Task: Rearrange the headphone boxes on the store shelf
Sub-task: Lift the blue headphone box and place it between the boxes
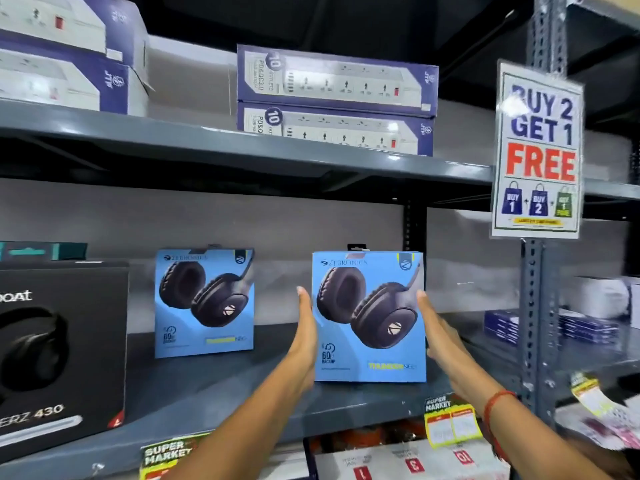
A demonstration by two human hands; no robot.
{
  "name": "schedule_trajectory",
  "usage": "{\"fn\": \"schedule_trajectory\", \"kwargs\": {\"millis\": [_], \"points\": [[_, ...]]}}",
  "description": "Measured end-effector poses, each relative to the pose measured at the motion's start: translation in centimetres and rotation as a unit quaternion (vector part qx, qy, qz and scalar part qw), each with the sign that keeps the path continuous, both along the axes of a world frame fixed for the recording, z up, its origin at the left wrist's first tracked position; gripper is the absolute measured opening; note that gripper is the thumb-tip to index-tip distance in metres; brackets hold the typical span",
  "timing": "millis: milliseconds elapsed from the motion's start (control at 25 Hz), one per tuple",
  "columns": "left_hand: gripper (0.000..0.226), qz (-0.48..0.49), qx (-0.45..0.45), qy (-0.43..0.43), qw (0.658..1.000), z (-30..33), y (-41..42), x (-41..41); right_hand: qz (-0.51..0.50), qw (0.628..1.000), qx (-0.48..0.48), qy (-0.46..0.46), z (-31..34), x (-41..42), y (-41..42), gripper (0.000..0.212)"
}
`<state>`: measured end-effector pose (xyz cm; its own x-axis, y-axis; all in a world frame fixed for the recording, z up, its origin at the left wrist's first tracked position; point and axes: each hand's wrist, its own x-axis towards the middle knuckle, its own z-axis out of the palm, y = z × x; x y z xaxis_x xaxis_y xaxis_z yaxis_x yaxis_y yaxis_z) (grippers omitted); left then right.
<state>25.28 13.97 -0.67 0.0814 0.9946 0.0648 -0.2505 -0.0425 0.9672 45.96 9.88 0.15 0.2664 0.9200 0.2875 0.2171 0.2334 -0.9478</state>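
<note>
**Blue headphone box clasped between two flat hands on the middle shelf**

A blue Zebronics headphone box point(369, 317) stands upright on the grey metal shelf point(214, 386), near its front edge. The left hand point(306, 337) lies flat against the box's left side, fingers straight and pointing up and back. The right hand point(440, 344) presses the right side the same way, palm inward, with a red thread band point(493, 403) on its wrist. Both hands are open and flat, squeezing the box between the palms rather than curling round it.

To the left, apart from the held box and set further back, stands a second blue Zebronics box point(204, 303), also upright and facing forward. Further left, a large black boAt headphone box point(59, 348) fills the shelf's near corner, with a teal box point(45, 251) on top of it.

Bare shelf shows between the two blue boxes, and more behind and to the right of the held one, up to the slotted upright post point(535, 306). A "Buy 2 Get 1 Free" sign point(538, 150) hangs on that post. On the shelf above lie stacked power-strip boxes point(336, 98). Yellow supermarket price tags point(450, 424) hang on the shelf's front lip.
</note>
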Motion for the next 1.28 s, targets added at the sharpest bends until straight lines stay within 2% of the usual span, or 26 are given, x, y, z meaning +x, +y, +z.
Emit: {"fn": "schedule_trajectory", "kwargs": {"millis": [80,200,280,360,400,520,640,720,880,1000,1120,1200,1280], "points": [[0.091,-0.023,0.009,-0.016,1.000,2.3,-1.0,-1.3,0.012,1.000,0.009,-0.020,1.9,-0.5,-1.1,0.096],[0.094,0.000,0.030,-0.007,1.000,6.6,-2.6,-3.9,0.049,0.998,0.045,-0.015,6.2,-2.0,-3.2,0.084],[0.095,0.014,0.042,0.004,0.999,9.2,-4.2,-5.7,0.053,0.997,0.051,-0.015,8.6,-3.3,-3.9,0.088],[0.094,0.019,0.053,0.003,0.998,10.6,-5.6,-7.3,0.069,0.996,0.057,-0.022,9.5,-4.8,-4.3,0.083],[0.094,0.027,0.051,0.008,0.998,10.6,-5.8,-7.7,0.077,0.995,0.056,-0.023,9.5,-5.2,-4.5,0.081],[0.094,0.079,0.036,0.025,0.996,9.4,-6.9,-9.5,0.088,0.995,0.045,-0.014,8.2,-7.2,-4.1,0.094],[0.100,0.138,0.012,0.017,0.990,7.4,-7.2,-12.0,0.135,0.990,0.034,0.002,6.6,-10.5,-3.6,0.063],[0.108,0.175,0.000,0.002,0.985,6.1,-7.1,-13.6,0.174,0.984,0.032,0.005,5.5,-12.9,-2.8,0.051],[0.124,0.266,-0.013,-0.043,0.963,3.9,-6.2,-15.8,0.250,0.968,0.022,0.014,3.3,-16.8,-0.3,0.051],[0.112,0.327,0.012,-0.063,0.943,3.0,-4.7,-16.9,0.312,0.949,0.015,0.032,2.3,-18.8,1.9,0.044],[0.095,0.365,0.037,-0.100,0.925,2.3,-2.8,-17.7,0.334,0.942,-0.009,0.036,1.3,-20.2,3.9,0.038],[0.088,0.390,0.034,-0.110,0.914,1.9,-1.5,-18.4,0.345,0.937,-0.027,0.041,0.5,-20.6,4.9,0.042],[0.081,0.434,0.017,-0.119,0.893,1.4,-0.1,-19.0,0.359,0.932,-0.037,0.032,-0.4,-20.8,5.7,0.054]]}}
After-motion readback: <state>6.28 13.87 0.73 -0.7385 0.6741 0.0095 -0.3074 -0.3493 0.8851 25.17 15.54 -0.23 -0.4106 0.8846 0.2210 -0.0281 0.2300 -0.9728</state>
